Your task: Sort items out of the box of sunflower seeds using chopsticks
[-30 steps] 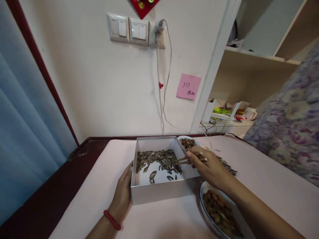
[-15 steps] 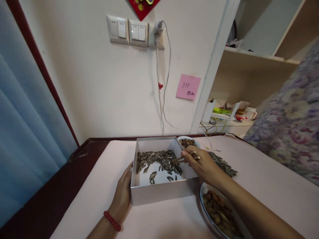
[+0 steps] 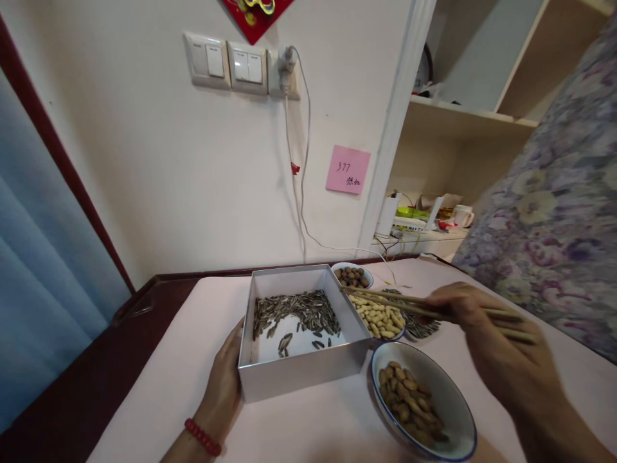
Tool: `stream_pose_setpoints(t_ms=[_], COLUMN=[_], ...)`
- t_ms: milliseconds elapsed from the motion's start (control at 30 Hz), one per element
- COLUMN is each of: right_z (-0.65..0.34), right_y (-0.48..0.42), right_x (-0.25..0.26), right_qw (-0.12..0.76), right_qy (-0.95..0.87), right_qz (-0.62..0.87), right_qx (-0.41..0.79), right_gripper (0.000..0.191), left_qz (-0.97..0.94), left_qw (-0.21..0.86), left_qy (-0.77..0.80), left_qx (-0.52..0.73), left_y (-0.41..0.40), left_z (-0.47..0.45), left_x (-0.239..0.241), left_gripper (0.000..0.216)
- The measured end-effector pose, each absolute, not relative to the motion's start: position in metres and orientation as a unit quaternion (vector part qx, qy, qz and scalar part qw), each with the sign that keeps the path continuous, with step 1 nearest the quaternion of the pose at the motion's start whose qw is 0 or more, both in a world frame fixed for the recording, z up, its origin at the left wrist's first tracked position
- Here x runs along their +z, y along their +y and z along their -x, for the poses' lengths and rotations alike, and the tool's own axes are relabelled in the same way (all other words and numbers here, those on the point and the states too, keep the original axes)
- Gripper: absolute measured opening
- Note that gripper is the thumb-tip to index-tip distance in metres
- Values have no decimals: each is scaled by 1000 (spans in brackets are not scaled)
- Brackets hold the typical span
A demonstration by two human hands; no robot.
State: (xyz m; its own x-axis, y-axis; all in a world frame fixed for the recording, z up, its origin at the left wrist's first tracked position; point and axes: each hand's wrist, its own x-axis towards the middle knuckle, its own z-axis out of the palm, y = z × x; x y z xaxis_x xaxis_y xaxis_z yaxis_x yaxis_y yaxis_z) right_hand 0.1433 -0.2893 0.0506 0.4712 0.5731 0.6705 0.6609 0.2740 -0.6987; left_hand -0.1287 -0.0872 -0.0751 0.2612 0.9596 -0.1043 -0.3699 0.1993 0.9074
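My left hand (image 3: 224,372), with a red bead bracelet at the wrist, grips the left wall of an open grey-white box (image 3: 303,373). Striped sunflower seeds (image 3: 308,310) lie inside, mostly toward the back, with a few loose ones in front. My right hand (image 3: 499,350) is closed around a pair of wooden chopsticks (image 3: 390,298). Their tips point left near the box's right wall, above a bowl of peanuts (image 3: 378,319); I make out nothing between them. A second pile of sunflower seeds (image 3: 423,326) lies on the table, partly behind the chopsticks.
A blue-rimmed bowl (image 3: 456,392) of almond-like nuts stands front right. Behind the box is a bowl of round brown nuts (image 3: 351,278). A white cable (image 3: 337,247) runs from the wall socket down to the table. A floral curtain (image 3: 544,212) hangs at the right.
My right hand with the chopsticks has moved out of the box to the right, uncovering the peanuts. My left hand stays on the box. The view has shifted slightly to the right.
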Motion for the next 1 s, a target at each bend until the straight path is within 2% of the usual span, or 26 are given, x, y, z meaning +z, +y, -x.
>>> stream_pose_setpoints(t_ms=[100, 200, 367, 467, 633, 733, 833, 1000], right_z=[-151, -161, -191, -194, -171, -159, -151, -132], right_y=[-319, -339, -354, -354, -344, -331, -312, -268], right_x=[52, 44, 13, 8, 27, 37, 44, 53], right_qw=[634, 635, 562, 557, 627, 640, 616, 510], right_qy=[-437, -347, -300, -310, -332, -385, -467, -577], right_qz=[625, 671, 766, 765, 693, 654, 628, 637], right_qx=[-124, -162, -90, -88, -128, -117, -82, 26], right_gripper=[20, 22, 36, 36, 27, 23, 24, 31], left_qz=[-401, -395, -374, -369, -366, -375, -385, -404], left_qw=[684, 690, 695, 698, 696, 700, 699, 693], left_qy=[370, 367, 376, 383, 386, 373, 367, 354], left_qx=[485, 483, 485, 480, 482, 480, 477, 481], left_y=[-90, -92, -95, -97, -97, -97, -95, -92], left_z=[129, 127, 125, 124, 123, 124, 125, 127], left_x=[-72, -67, -61, -58, -56, -59, -63, -69], left_gripper=[64, 65, 66, 65, 66, 66, 66, 63])
